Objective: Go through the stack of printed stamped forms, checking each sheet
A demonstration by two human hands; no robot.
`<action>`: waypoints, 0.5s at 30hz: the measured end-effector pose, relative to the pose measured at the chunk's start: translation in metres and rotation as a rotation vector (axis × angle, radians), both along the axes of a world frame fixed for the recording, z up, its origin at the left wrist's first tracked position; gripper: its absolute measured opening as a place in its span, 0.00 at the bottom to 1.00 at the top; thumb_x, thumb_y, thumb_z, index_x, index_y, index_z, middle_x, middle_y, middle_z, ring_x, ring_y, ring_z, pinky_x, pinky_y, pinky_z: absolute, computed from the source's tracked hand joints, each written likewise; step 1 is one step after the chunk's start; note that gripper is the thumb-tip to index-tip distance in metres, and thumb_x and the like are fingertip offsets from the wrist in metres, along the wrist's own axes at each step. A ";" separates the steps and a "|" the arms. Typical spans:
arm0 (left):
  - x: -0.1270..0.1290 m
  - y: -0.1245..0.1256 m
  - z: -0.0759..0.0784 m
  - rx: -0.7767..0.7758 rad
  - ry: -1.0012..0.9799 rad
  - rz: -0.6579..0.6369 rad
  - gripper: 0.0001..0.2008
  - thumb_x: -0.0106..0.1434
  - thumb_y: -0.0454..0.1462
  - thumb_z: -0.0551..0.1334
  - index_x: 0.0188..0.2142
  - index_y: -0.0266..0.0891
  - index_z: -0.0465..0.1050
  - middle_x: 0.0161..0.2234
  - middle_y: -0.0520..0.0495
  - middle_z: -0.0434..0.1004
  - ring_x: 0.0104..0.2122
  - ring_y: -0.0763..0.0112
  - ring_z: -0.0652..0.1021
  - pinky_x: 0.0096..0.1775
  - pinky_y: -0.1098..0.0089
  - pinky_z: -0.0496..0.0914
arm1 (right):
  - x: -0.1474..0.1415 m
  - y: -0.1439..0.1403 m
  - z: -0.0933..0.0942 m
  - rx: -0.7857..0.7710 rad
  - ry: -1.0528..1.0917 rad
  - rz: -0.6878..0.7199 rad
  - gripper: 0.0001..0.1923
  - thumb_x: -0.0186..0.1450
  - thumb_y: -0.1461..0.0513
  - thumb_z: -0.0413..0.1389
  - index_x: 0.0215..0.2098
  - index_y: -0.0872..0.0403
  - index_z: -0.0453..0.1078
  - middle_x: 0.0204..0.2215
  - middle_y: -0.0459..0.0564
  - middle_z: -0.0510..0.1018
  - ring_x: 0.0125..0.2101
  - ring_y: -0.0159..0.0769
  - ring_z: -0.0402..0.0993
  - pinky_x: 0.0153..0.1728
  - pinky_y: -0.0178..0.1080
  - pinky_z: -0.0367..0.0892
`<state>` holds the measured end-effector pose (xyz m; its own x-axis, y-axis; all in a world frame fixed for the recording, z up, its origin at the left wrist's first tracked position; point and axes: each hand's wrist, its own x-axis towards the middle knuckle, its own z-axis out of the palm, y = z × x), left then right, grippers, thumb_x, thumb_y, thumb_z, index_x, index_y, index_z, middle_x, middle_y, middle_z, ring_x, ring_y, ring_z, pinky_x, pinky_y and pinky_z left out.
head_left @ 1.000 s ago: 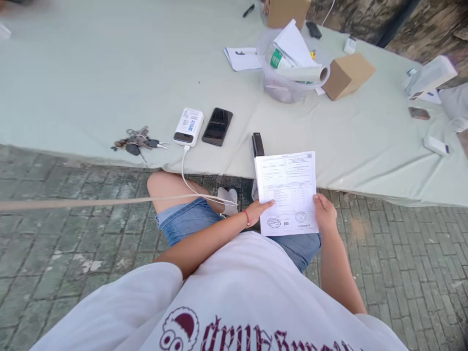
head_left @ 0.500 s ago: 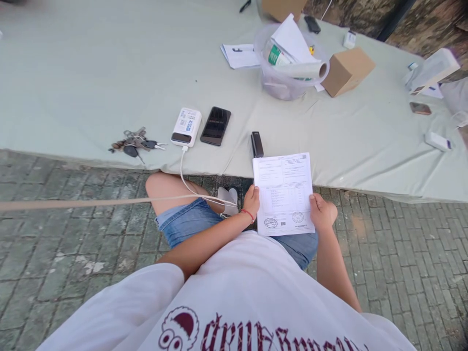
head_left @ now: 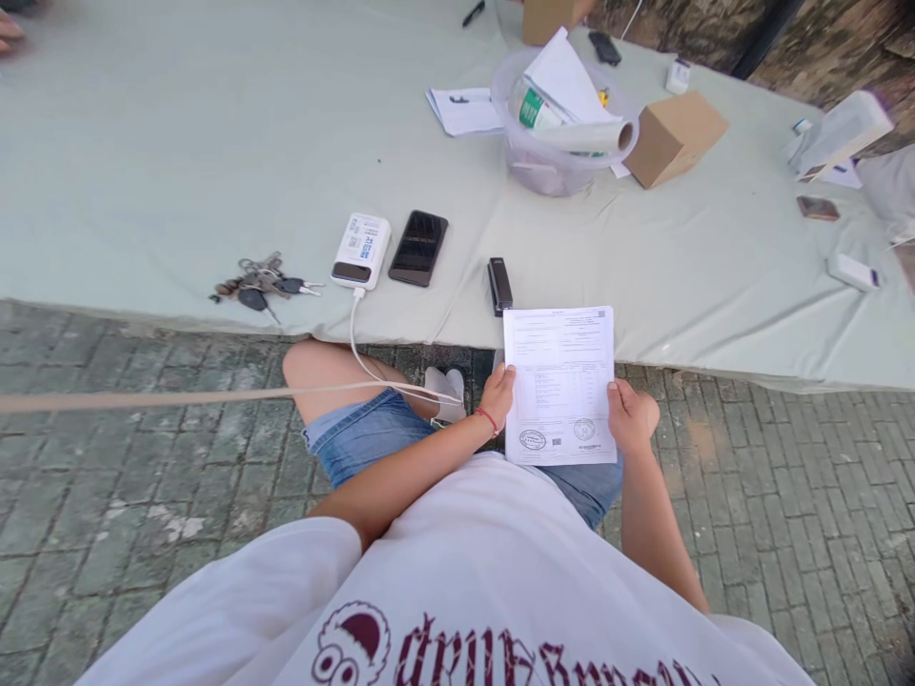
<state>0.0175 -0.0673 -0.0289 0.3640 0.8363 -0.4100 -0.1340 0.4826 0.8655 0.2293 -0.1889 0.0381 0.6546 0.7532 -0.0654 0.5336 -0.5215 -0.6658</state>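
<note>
A stack of printed papers [head_left: 559, 381] with tables of text and round stamps is held over my lap, its top edge near the table's front. My left hand [head_left: 498, 398] grips the left edge, thumb on top and the other fingers hidden beneath. On the opposite edge my right hand [head_left: 632, 416] pinches the sheets with its thumb on the face. Just beyond the papers' top left corner lies a black stapler [head_left: 499, 286] on the table. A black phone [head_left: 418, 248] and a white power bank [head_left: 361, 251] rest farther left.
The cloth-covered table [head_left: 286, 143] carries keys [head_left: 261, 284], a plastic basin [head_left: 564, 171] with papers and a roll, a cardboard box [head_left: 676, 138] and loose papers [head_left: 464, 110]. A white cable [head_left: 354, 333] runs from the power bank past my knee. Another person's hand [head_left: 10, 34] shows top left.
The paper stack has shifted slightly right, and my left hand has moved right with it. My right hand stays nearly still. Another person's hand has come into view at top left.
</note>
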 end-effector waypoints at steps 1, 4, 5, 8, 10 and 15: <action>0.000 -0.001 0.000 -0.013 -0.034 -0.012 0.23 0.64 0.57 0.64 0.46 0.42 0.76 0.52 0.42 0.82 0.56 0.54 0.78 0.62 0.55 0.67 | 0.001 -0.001 -0.003 0.000 0.018 -0.011 0.28 0.68 0.39 0.47 0.42 0.51 0.76 0.34 0.55 0.83 0.36 0.47 0.79 0.37 0.45 0.73; 0.002 -0.002 -0.001 -0.099 -0.149 -0.045 0.24 0.62 0.56 0.66 0.47 0.42 0.77 0.54 0.41 0.81 0.58 0.54 0.78 0.62 0.55 0.68 | 0.001 -0.003 -0.008 0.024 0.105 -0.056 0.26 0.67 0.40 0.50 0.42 0.51 0.76 0.35 0.54 0.84 0.37 0.48 0.79 0.37 0.45 0.74; 0.002 -0.002 -0.001 -0.135 -0.179 -0.046 0.24 0.61 0.56 0.67 0.47 0.41 0.77 0.55 0.41 0.81 0.58 0.53 0.78 0.62 0.54 0.68 | 0.001 -0.003 -0.009 0.042 0.144 -0.075 0.25 0.66 0.40 0.52 0.40 0.51 0.76 0.35 0.53 0.84 0.37 0.47 0.79 0.36 0.45 0.74; 0.002 -0.002 0.001 -0.227 -0.226 -0.033 0.26 0.57 0.56 0.71 0.47 0.40 0.76 0.53 0.40 0.82 0.58 0.52 0.78 0.62 0.53 0.68 | -0.001 -0.002 -0.007 0.142 0.299 -0.153 0.22 0.63 0.42 0.58 0.33 0.52 0.76 0.30 0.52 0.83 0.35 0.48 0.80 0.33 0.43 0.74; 0.001 0.000 0.004 -0.266 -0.252 -0.039 0.27 0.55 0.55 0.73 0.46 0.40 0.76 0.52 0.40 0.83 0.57 0.51 0.78 0.62 0.52 0.68 | -0.001 -0.002 -0.006 0.222 0.441 -0.198 0.21 0.59 0.43 0.63 0.32 0.52 0.76 0.29 0.51 0.83 0.34 0.48 0.80 0.32 0.44 0.75; -0.002 0.003 0.010 -0.257 -0.309 -0.087 0.30 0.54 0.56 0.74 0.47 0.39 0.77 0.52 0.39 0.83 0.57 0.50 0.79 0.61 0.51 0.69 | 0.010 -0.009 -0.016 0.216 0.648 -0.168 0.23 0.58 0.42 0.66 0.38 0.51 0.78 0.28 0.49 0.83 0.28 0.46 0.81 0.29 0.46 0.76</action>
